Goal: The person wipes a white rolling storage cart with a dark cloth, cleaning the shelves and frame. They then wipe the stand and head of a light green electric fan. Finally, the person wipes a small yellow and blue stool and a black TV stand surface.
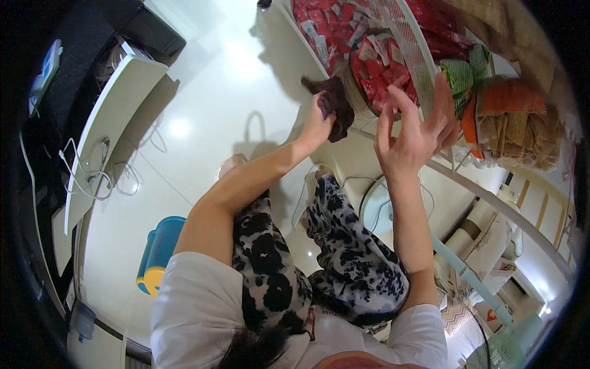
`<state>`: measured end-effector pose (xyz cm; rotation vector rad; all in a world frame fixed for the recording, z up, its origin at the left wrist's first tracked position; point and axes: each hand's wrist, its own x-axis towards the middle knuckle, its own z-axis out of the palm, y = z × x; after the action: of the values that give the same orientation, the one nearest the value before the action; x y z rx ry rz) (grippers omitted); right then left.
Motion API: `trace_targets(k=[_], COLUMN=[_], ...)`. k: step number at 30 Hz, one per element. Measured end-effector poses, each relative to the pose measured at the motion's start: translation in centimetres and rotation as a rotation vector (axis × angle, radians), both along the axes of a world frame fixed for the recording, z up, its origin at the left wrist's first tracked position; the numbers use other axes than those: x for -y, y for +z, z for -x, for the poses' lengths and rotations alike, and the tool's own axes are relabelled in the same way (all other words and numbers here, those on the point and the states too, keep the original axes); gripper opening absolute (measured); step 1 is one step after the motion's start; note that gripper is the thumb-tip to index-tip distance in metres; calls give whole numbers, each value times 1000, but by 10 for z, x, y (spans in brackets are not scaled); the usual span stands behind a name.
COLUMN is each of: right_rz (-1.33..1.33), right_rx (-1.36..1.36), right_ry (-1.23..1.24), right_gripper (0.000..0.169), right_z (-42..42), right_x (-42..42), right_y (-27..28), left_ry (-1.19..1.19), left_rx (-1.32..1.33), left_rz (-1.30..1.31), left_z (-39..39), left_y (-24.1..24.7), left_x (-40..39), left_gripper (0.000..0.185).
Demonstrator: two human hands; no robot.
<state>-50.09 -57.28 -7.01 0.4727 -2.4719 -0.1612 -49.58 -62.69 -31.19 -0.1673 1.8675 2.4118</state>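
Note:
My left hand (318, 121) is closed around a dark brown cloth (339, 110) in front of a white wire rack. The cloth bunches above and to the right of my fingers. My right hand (410, 129) is raised with fingers apart, seemingly in front of the rack's rail, and nothing shows in it. Just beyond its fingertips stands a round container of red packets (385, 69); whether the fingers touch it I cannot tell. A larger bag of red packets (327, 27) lies behind. Near my right hand are a green striped bundle (456, 76) and a clear-and-orange bag of brown strips (516, 124).
An open white drawer (115, 101) with white cables (99, 177) hanging over it juts out at the left. A blue and yellow stool (161, 251) stands on the floor beside me. A pale green fan pole (474, 281) and its round base (380, 205) are at the right.

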Motion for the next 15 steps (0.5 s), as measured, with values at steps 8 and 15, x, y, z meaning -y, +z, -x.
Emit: trace_targets(k=[8, 15], right_rz=[25, 46], right_rx=[-28, -81], right_ry=[-33, 16], right_gripper=[28, 28], right_z=[0, 1], right_x=[6, 11], right_y=[-2, -5], left_ry=[632, 606], left_rx=[-426, -299], left_rz=[158, 655], left_z=[183, 278], left_y=[77, 53], left_x=[143, 187], left_gripper=[29, 42])
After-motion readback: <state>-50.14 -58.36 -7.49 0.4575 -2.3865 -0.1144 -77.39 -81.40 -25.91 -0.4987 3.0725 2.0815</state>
